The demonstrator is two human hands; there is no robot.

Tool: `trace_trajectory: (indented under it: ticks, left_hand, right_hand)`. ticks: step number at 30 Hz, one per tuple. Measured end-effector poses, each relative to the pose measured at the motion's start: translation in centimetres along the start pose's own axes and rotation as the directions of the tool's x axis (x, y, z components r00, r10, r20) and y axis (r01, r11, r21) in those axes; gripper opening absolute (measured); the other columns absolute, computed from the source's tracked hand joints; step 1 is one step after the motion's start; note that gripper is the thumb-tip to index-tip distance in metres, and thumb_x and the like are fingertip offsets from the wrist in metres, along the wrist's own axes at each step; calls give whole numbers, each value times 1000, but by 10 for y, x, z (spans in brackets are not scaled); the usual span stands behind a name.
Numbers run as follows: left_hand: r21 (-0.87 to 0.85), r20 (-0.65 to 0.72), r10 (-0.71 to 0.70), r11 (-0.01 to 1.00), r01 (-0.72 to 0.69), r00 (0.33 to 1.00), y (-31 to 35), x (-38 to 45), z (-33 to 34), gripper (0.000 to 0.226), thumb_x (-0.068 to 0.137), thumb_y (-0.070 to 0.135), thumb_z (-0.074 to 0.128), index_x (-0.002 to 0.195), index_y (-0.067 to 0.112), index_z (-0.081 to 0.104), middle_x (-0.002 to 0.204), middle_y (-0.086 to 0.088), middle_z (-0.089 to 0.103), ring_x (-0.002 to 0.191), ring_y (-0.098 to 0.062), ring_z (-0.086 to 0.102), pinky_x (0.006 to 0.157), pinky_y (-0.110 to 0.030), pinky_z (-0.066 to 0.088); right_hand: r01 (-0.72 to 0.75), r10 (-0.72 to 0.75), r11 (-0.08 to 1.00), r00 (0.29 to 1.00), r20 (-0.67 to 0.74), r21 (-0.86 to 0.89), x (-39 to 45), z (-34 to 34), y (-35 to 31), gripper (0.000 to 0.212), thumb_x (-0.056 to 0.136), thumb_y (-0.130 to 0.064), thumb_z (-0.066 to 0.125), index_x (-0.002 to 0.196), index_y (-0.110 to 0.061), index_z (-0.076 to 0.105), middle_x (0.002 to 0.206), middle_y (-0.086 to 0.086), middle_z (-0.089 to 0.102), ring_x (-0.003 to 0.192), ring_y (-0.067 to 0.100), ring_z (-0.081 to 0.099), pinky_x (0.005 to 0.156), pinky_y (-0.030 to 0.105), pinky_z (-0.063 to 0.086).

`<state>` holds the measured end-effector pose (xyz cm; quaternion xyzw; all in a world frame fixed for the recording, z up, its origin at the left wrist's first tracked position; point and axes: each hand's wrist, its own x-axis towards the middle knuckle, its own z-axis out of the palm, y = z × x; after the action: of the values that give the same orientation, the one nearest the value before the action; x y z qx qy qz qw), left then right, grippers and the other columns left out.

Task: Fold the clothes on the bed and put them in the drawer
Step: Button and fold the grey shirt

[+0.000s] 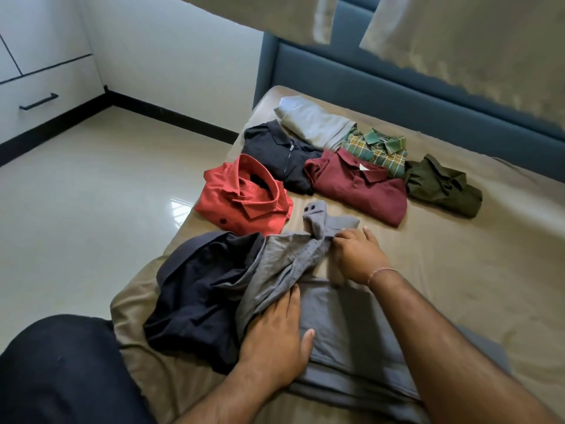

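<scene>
Grey polo shirt point(336, 319) lies partly folded at the near edge of the bed point(458, 270), collar end toward 12 o'clock. My left hand point(275, 328) presses on its bunched left side, fingers tucked under the cloth, thumb out flat. My right hand point(357, 255) pinches fabric just below the collar, fingers curled narrow. Dark navy garment point(198, 295) at 9 o'clock, touching the grey one, unfolded. Folded pile toward 12: red shirt point(241, 194), black zip polo point(281, 154), maroon polo point(357, 185), green plaid shirt point(379, 148), olive shirt point(443, 185), light grey garment point(312, 123). Drawer point(39, 102) at 10 o'clock, closed.
</scene>
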<state>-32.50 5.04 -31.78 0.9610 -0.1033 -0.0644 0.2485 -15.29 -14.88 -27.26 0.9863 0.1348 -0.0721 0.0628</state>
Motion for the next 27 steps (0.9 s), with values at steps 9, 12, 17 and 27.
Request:
trace_trajectory:
  ticks: [9,12,17,27]
  left_hand:
    - [13,76,-45,999,44,996,0,-2,2,76,104,56,41,165,14,20,168,-12,31,152,-27,36,123,-35,28]
    - [92,123,-84,993,73,989,2,-3,1,59,108,54,31,152,17,48,157,-12,49,144,-31,45,123,-37,30]
    - [85,32,-16,996,13,999,-3,-3,9,77,104,53,25,167,15,5,174,-15,-2,162,-32,3,131,-41,2]
    - [206,89,-8,979,-11,996,4,0,-2,72,106,51,30,167,19,11,175,-12,6,161,-29,8,130,-39,1]
  right_hand:
    - [-56,233,928,859,-456,369,-108,-62,26,29,74,0,75,79,-19,53,74,0,56,69,27,53,67,38,46]
    - [-29,302,855,839,-452,517,-155,-85,47,36,80,7,71,93,-23,56,77,2,57,68,28,59,65,46,53]
    - [-44,235,795,942,-240,605,-214,-103,84,31,83,-25,79,97,-47,61,77,1,57,69,25,62,69,39,57]
    - [-198,156,978,911,-380,-72,-248,-9,116,40,70,-9,75,94,-39,61,96,-1,65,81,35,66,67,42,48]
